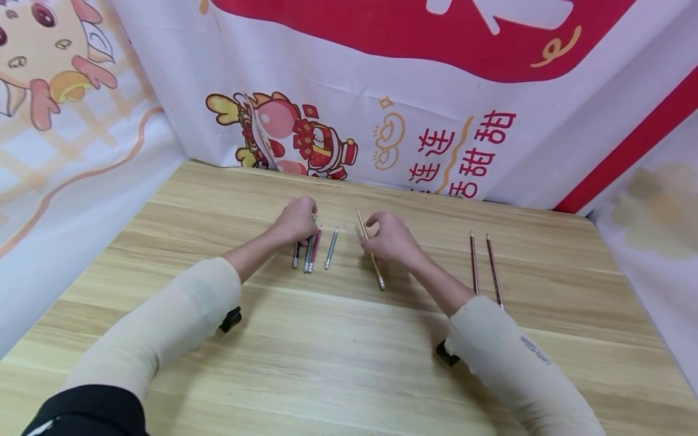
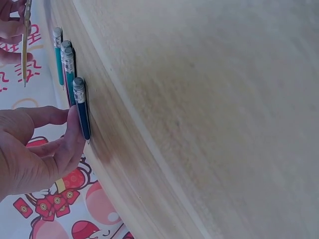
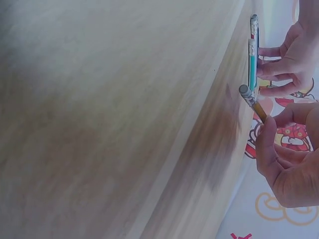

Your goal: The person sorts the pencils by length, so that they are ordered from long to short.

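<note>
My left hand (image 1: 297, 219) bends over a small row of pencils lying on the wooden table, its thumb and fingers pinching the dark blue pencil (image 2: 82, 112) at the row's left end. Beside that one lie a teal pencil (image 1: 308, 257) and a red pencil (image 1: 315, 247). Another teal pencil (image 1: 331, 249) lies slightly apart on the right. My right hand (image 1: 394, 239) pinches a yellow pencil (image 1: 375, 260) by its middle between thumb and fingers. Its eraser end points toward me, and its tip points to the backdrop.
Two dark red pencils (image 1: 493, 266) lie to the right, partly behind my right forearm. A printed cloth backdrop (image 1: 349, 121) hangs along the table's far edge. Wood-grain table (image 1: 327, 351) extends in front of both hands.
</note>
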`<action>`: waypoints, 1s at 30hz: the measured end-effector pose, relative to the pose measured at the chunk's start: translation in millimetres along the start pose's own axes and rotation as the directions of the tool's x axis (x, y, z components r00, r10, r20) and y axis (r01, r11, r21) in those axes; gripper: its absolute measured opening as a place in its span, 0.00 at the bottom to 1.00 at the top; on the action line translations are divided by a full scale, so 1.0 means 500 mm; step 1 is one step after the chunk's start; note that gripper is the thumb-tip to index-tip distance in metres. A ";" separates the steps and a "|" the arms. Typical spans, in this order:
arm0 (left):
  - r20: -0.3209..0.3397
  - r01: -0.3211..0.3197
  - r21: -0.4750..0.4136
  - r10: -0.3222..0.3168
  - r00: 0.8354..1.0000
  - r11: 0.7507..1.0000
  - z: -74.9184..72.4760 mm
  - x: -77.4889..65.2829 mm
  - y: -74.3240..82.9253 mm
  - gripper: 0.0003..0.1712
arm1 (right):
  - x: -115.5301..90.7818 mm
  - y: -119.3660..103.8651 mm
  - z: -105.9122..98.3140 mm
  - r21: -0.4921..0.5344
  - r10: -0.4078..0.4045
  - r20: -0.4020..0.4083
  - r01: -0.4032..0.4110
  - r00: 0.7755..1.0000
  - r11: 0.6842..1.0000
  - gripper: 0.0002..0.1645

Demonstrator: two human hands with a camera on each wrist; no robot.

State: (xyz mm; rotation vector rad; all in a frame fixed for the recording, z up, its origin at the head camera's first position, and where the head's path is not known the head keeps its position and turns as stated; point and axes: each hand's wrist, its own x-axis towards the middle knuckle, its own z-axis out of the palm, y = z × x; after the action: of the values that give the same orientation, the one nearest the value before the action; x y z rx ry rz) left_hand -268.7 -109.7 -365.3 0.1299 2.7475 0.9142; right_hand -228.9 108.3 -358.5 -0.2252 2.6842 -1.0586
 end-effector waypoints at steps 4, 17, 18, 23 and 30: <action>-0.008 0.014 -0.004 -0.014 1.000 1.000 0.000 -0.001 0.001 0.24 | -0.006 0.003 -0.005 0.030 -0.004 0.004 0.004 1.000 1.000 0.30; -0.008 0.046 0.038 -0.046 0.999 0.998 0.002 0.000 -0.003 0.15 | -0.018 0.014 -0.015 0.077 -0.021 -0.002 0.021 1.000 0.997 0.29; -0.012 0.052 0.039 -0.051 0.999 0.998 0.003 0.002 -0.002 0.14 | -0.019 0.014 -0.015 0.075 -0.020 -0.004 0.020 1.000 0.997 0.29; -0.020 0.062 0.044 -0.061 0.998 0.997 0.005 0.009 0.000 0.09 | -0.021 0.015 -0.019 0.076 -0.019 -0.007 0.020 1.000 0.997 0.29; -0.054 0.008 0.060 -0.004 0.999 0.998 0.008 0.014 -0.001 0.17 | -0.027 0.016 -0.024 0.072 -0.025 -0.008 0.025 1.000 0.997 0.28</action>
State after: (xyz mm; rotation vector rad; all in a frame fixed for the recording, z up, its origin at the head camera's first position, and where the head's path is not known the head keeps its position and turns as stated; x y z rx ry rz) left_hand -274.3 -106.7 -370.0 0.1091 2.8252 0.8452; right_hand -219.9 124.9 -353.1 -0.2422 2.6505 -1.1638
